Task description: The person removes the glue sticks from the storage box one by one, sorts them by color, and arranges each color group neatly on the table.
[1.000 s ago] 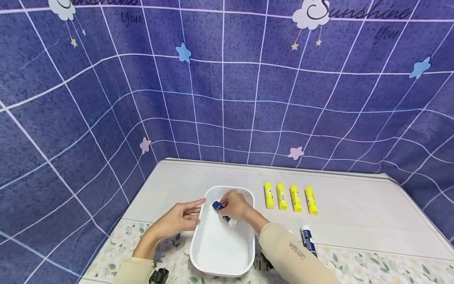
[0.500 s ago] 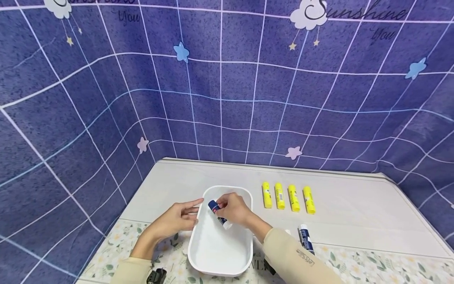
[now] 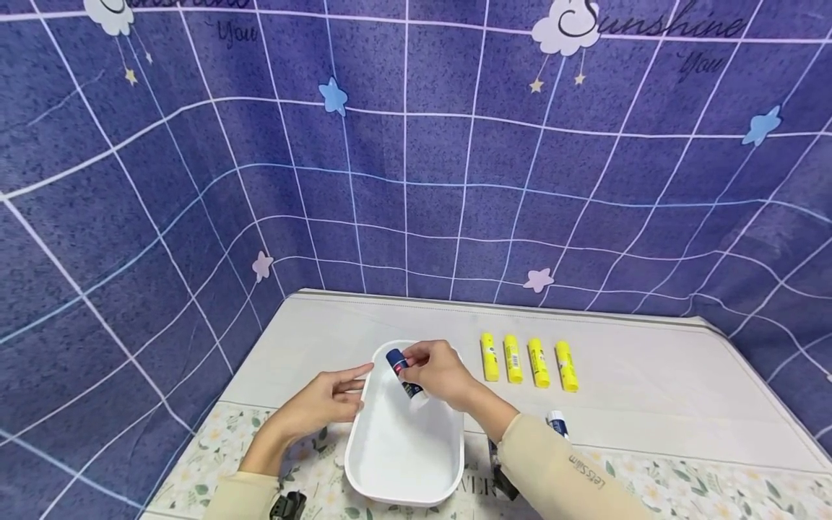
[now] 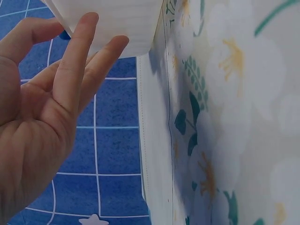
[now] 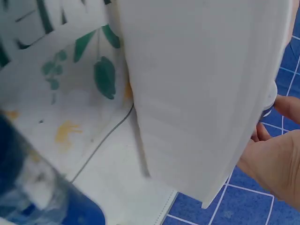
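My right hand (image 3: 440, 370) pinches a dark blue glue stick (image 3: 398, 361) with a white end, held tilted inside the upper part of a white tray (image 3: 404, 462). In the right wrist view, the tray wall (image 5: 201, 93) hides most of the glue stick; just its white end (image 5: 270, 96) shows by the fingers. My left hand (image 3: 325, 397) rests against the tray's left side, its fingers fairly straight. Up close in the left wrist view, fingertips (image 4: 89, 19) touch the tray's outer wall (image 4: 122, 23).
Several yellow glue sticks (image 3: 512, 359) lie in a row right of the tray. Another blue glue stick (image 3: 557, 423) is partly hidden behind my right forearm. A blurred blue cylinder (image 5: 47, 183) lies near the right wrist. A blue grid-patterned curtain (image 3: 429, 144) stands behind the table.
My right hand has lifted the glue stick a little and moved slightly right, turning it steeper. The right forearm now covers more of the other blue stick. My left hand stays at the tray.
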`<state>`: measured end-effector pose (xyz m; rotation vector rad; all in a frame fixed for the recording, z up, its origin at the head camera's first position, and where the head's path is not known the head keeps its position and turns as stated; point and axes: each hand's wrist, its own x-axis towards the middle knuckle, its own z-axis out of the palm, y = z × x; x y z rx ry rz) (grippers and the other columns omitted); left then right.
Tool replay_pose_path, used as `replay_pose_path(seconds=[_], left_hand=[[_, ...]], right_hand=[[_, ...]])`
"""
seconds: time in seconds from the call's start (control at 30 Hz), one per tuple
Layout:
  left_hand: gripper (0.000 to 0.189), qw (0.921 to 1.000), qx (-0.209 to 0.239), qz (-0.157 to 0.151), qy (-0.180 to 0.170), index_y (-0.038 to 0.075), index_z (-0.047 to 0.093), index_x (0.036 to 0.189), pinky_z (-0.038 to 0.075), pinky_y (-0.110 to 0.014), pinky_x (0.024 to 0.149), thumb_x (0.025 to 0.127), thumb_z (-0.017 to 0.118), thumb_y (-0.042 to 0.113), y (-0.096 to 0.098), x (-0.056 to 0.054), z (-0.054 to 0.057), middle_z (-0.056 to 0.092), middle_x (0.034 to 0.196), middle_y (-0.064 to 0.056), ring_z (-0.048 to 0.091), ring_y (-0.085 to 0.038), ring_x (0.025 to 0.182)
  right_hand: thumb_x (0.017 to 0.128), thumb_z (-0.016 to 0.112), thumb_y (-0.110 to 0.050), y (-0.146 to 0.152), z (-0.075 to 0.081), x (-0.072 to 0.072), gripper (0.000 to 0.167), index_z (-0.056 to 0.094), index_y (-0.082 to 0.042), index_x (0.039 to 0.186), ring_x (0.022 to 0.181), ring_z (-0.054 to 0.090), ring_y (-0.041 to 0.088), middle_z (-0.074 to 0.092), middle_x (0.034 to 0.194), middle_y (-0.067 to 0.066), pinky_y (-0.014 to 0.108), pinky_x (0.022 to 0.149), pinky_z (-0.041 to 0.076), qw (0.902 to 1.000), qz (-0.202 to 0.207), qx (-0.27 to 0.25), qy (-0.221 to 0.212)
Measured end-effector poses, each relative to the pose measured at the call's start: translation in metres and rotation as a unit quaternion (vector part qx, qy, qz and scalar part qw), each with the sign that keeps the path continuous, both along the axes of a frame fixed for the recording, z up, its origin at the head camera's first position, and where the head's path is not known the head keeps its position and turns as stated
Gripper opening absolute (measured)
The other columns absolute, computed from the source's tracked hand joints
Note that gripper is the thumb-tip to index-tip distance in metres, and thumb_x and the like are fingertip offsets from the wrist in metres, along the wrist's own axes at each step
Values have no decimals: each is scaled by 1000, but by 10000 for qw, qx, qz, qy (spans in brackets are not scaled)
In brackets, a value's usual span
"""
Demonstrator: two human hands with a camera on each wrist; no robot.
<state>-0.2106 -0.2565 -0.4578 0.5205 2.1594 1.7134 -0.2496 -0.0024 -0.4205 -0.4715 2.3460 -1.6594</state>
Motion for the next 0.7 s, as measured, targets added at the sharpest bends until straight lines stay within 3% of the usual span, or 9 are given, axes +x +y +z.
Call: replay_pose_path(seconds=[0.37,0.7], left_hand=[[72,10000,52,-55,44,-10,28,158,62,-34,97,97,65,0,0,1,0,45,151,-39,51,-51,137],[73,9999,0,-107,51,-9,26,159,62,-33,97,98,65,1,-1,0,-2,44,152,-39,50,-51,139]], right_hand=[[84,75,2,32,1,10,35,72,5,119,88,63,15,70,102,14,21,74,60,9969,-627,-385,-271],[89,70,2,76,6,20,36,68,8,124,93,64,16,68,107,15,18,81,60,9907,-886,-822,-626]])
